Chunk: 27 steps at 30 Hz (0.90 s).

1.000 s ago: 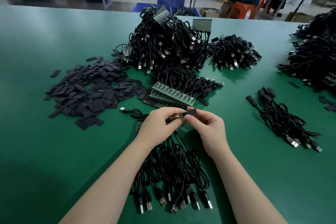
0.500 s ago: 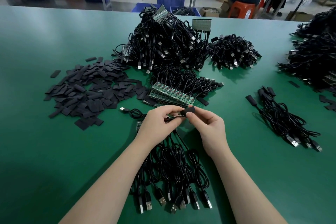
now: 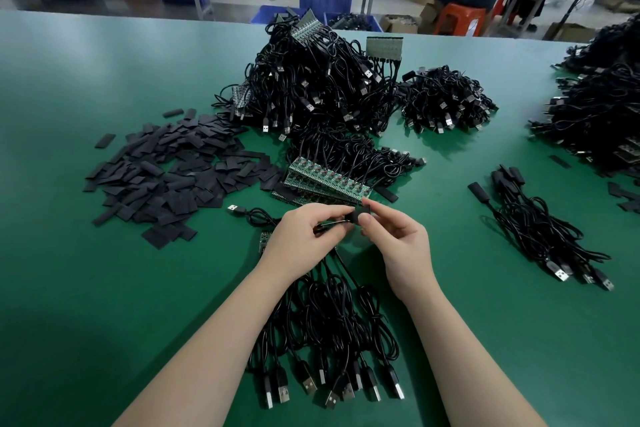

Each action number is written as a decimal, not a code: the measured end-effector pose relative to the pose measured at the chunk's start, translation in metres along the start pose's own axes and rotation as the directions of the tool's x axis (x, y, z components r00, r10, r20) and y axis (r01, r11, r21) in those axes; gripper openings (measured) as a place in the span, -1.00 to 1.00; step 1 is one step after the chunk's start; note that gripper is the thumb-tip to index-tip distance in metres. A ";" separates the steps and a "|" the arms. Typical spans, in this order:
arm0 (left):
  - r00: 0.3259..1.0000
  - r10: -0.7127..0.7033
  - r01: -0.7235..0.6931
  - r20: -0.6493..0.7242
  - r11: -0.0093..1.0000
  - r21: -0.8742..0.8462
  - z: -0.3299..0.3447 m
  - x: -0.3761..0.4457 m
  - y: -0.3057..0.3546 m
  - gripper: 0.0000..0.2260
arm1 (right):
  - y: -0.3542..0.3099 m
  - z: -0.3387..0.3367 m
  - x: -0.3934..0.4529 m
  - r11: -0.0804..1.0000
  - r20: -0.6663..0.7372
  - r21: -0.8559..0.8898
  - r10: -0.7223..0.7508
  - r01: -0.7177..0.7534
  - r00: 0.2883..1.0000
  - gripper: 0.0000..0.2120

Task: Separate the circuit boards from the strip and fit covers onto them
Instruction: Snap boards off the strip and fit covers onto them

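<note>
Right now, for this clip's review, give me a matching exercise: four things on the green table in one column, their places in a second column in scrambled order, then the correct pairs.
Things:
1. pile of flat black covers
2. strip of green circuit boards
3. black cover being fitted
4. bundle of USB cables

Places:
A. between the forearms, nearest the person
B. pinched between both hands
C. far left of the hands
D. just beyond the hands

Pairs: 1-C, 2-D, 3-B, 4-A
</note>
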<state>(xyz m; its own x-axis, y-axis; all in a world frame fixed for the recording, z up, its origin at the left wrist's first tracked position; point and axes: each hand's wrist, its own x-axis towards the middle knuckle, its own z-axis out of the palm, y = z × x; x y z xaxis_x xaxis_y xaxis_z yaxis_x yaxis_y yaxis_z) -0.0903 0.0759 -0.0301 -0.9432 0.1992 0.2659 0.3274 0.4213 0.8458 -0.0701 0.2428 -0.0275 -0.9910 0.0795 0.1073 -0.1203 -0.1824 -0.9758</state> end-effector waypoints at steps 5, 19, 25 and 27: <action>1.000 0.013 -0.013 0.028 1.000 0.002 0.000 0.000 0.000 -0.75 | 0.001 -0.001 0.001 1.000 -0.024 0.005 -0.018 0.018 1.000 -0.79; 0.999 -0.003 -0.003 -0.052 0.993 -0.116 0.000 -0.001 0.000 -0.69 | 0.006 0.001 0.001 0.996 -0.041 -0.088 -0.031 0.027 0.999 -0.80; 0.997 0.013 -0.023 -0.075 0.990 -0.137 0.000 -0.001 0.000 -0.71 | 0.005 -0.001 0.002 0.994 0.009 -0.107 -0.001 0.002 1.000 -0.79; 0.996 0.023 -0.035 -0.080 0.990 -0.140 0.000 -0.001 0.000 -0.71 | 0.003 0.001 0.001 0.991 0.018 -0.136 -0.002 0.005 1.000 -0.82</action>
<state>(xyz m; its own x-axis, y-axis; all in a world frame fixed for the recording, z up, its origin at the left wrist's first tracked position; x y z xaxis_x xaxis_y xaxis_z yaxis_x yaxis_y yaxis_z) -0.0895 0.0758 -0.0307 -0.9367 0.1374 0.3220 0.3488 0.2864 0.8924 -0.0715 0.2410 -0.0300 -0.9916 0.0621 0.1132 -0.1162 -0.0475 -0.9921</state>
